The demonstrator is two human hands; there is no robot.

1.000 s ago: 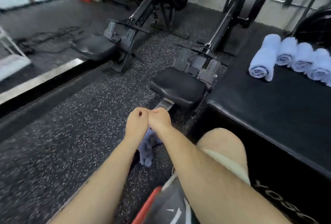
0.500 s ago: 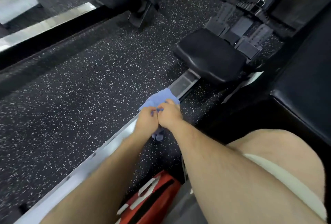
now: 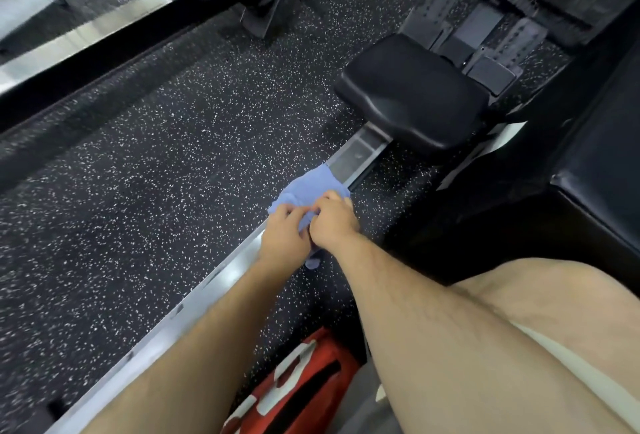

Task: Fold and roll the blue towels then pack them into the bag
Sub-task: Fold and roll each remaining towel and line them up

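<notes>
A small blue towel [image 3: 310, 187] lies bunched over the metal rail [image 3: 194, 298] of a rowing machine, low over the speckled floor. My left hand [image 3: 282, 237] and my right hand [image 3: 332, 222] sit knuckle to knuckle on its near side, and the fingers of both curl into the cloth and grip it. A corner of the towel hangs below my hands. A red bag [image 3: 294, 385] with white markings and a dark slot lies on the floor between my forearms at the bottom. The rolled towels are out of view.
The rower's black seat [image 3: 412, 94] sits on the rail just beyond the towel, with the footrests [image 3: 485, 38] behind it. A black padded box [image 3: 599, 170] stands at the right. My bare knee [image 3: 540, 302] fills the lower right. A second rower rail [image 3: 83, 38] runs at upper left.
My head has tipped down, so the rolled towels on the black box have left the view. Both hands have carried the towel forward onto the rail; the red bag has come into view.
</notes>
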